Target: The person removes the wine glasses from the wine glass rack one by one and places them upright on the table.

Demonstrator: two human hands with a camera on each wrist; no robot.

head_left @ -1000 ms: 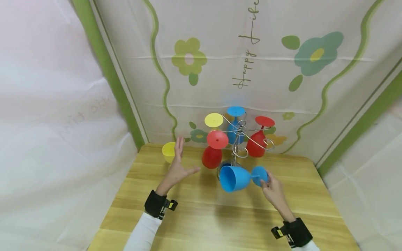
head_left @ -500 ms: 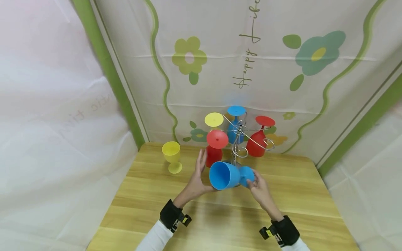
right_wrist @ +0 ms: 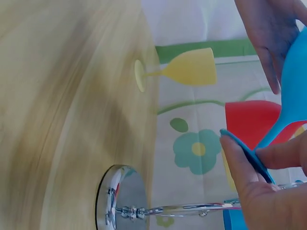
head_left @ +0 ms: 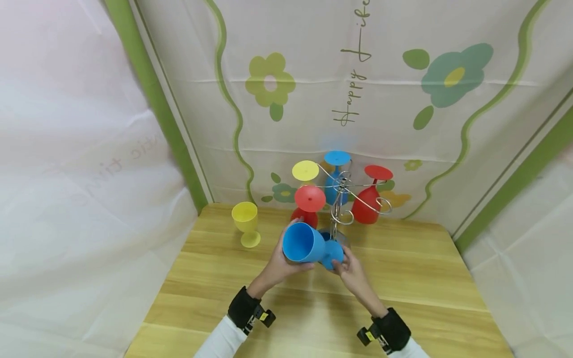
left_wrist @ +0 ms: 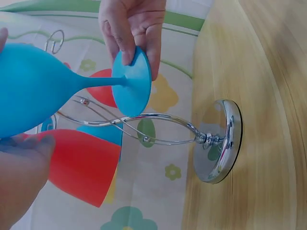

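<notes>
A blue plastic goblet (head_left: 304,243) is held on its side above the table, its mouth tilted toward the head camera. My right hand (head_left: 353,276) pinches the rim of its round foot between thumb and fingers, plain in the left wrist view at the foot (left_wrist: 132,86). My left hand (head_left: 279,263) is around the bowl, thumb below and fingers behind, partly hidden by it. Just behind stands a chrome goblet rack (head_left: 335,214). From it hang upside down a near red goblet (head_left: 310,199), a yellow one (head_left: 305,170), another blue one (head_left: 336,191) and a far red one (head_left: 367,204).
A yellow goblet (head_left: 246,219) stands upright on the wooden table (head_left: 201,278), left of the rack. The rack's round chrome base (left_wrist: 223,141) rests on the tabletop. A printed cloth (head_left: 304,124) hangs close behind. A front rack arm with a curled end (head_left: 343,217) carries no goblet.
The blue goblet and right hand have moved left, and the bowl has turned more toward the head camera. My left hand has come right, away from the yellow goblet, to the blue bowl.
</notes>
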